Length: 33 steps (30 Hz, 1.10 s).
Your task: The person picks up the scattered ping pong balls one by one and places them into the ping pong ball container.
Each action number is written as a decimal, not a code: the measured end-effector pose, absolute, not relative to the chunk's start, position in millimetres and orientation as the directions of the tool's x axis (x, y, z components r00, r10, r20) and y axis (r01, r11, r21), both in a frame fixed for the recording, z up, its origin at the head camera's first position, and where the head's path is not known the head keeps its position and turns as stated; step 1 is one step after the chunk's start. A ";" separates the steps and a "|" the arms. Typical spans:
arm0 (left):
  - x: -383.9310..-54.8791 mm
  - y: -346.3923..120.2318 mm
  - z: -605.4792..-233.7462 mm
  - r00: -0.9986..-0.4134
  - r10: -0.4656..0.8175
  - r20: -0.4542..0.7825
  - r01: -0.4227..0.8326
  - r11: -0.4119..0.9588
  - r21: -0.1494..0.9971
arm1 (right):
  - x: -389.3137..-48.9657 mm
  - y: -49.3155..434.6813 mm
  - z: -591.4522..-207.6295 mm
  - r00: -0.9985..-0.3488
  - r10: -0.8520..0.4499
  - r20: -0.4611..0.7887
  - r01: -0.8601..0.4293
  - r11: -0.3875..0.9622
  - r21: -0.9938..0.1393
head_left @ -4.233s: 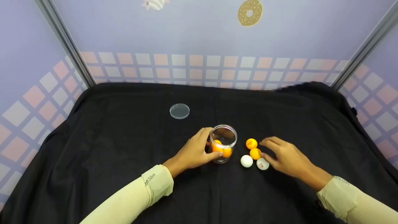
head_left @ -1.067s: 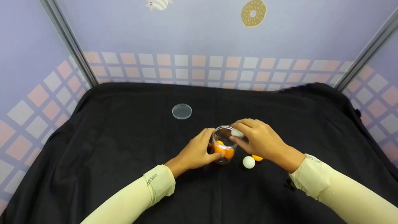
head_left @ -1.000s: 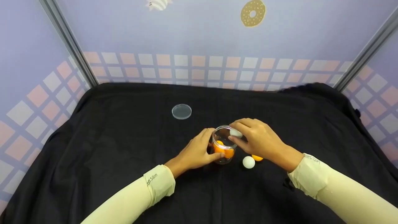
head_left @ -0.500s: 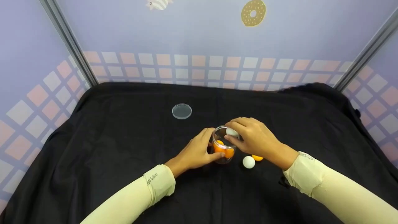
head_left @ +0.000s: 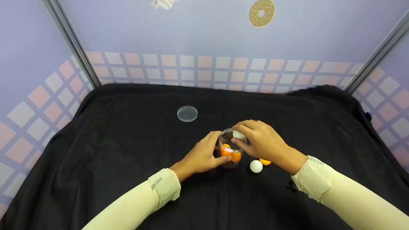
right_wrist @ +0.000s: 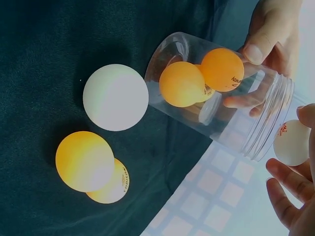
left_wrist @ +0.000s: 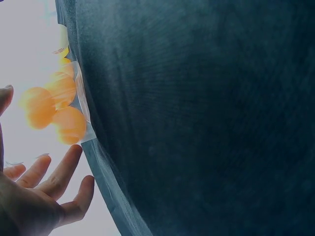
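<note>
The head view is softly lit, while in the left wrist view glare makes the orange balls pale.

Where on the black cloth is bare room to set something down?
Bare black cloth lies left of the lid, beyond the left sleeve, and between the right sleeve and back wall. Crowded around the jar: left hand, right hand, loose white ball, orange balls.

A: Orange balls, print?
B: Dark, on some. Then white ball, and red-printed white ball.
A: Cloth?
B: Black, head view. Sleeves pale yellow, dark lettering.
A: Wall?
B: Lavender, pink-and-white squares, gold doughnut. Jar clear.
</note>
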<state>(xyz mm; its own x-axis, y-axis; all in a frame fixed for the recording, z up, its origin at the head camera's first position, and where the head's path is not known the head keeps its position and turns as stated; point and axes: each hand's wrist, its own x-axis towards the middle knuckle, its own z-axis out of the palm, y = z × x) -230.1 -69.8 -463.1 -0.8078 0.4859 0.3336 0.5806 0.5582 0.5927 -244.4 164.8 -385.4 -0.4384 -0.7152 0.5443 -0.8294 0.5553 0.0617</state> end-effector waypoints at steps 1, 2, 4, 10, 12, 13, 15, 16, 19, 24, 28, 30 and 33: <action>-230.2 -69.8 -463.2 -0.809 0.485 0.331 0.578 0.560 0.593 | -244.3 165.0 -385.6 -0.440 -0.715 0.543 -0.829 0.556 0.060; -230.1 -69.8 -463.2 -0.811 0.485 0.328 0.576 0.563 0.593 | -244.1 165.1 -385.6 -0.443 -0.715 0.541 -0.828 0.558 0.060; -230.0 -69.6 -463.2 -0.812 0.484 0.327 0.575 0.565 0.592 | -244.0 165.3 -385.6 -0.445 -0.715 0.540 -0.827 0.559 0.059; -230.0 -69.5 -462.7 -0.812 0.485 0.325 0.574 0.566 0.591 | -245.2 165.9 -385.8 -0.428 -0.710 0.559 -0.834 0.548 0.058; -229.7 -69.6 -462.4 -0.813 0.484 0.324 0.573 0.566 0.593 | -245.3 166.1 -385.2 -0.423 -0.707 0.566 -0.837 0.545 0.056; -229.5 -69.6 -462.2 -0.815 0.482 0.323 0.571 0.568 0.593 | -245.5 166.2 -384.8 -0.421 -0.706 0.570 -0.838 0.543 0.054; -229.3 -69.6 -461.9 -0.817 0.480 0.319 0.567 0.569 0.596 | -245.1 166.3 -383.6 -0.425 -0.703 0.570 -0.834 0.549 0.054; -229.2 -69.7 -461.8 -0.819 0.478 0.318 0.565 0.571 0.596 | -244.8 166.4 -383.1 -0.428 -0.703 0.568 -0.832 0.551 0.056; -229.0 -69.5 -461.4 -0.821 0.477 0.315 0.562 0.574 0.596 | -244.7 166.9 -383.0 -0.435 -0.706 0.558 -0.830 0.555 0.055; -228.9 -69.6 -462.0 -0.823 0.474 0.312 0.559 0.581 0.592 | -244.7 170.4 -384.5 -0.445 -0.705 0.551 -0.827 0.560 0.049; -229.0 -69.6 -462.5 -0.825 0.470 0.312 0.556 0.583 0.593 | -245.6 176.9 -387.1 -0.456 -0.692 0.560 -0.819 0.572 0.039; -228.9 -69.4 -462.6 -0.825 0.468 0.316 0.556 0.581 0.594 | -245.9 181.7 -389.7 -0.470 -0.681 0.561 -0.813 0.582 0.025; -229.1 -69.1 -463.0 -0.824 0.465 0.323 0.559 0.575 0.597 | -245.1 191.4 -395.0 -0.498 -0.669 0.552 -0.799 0.602 0.009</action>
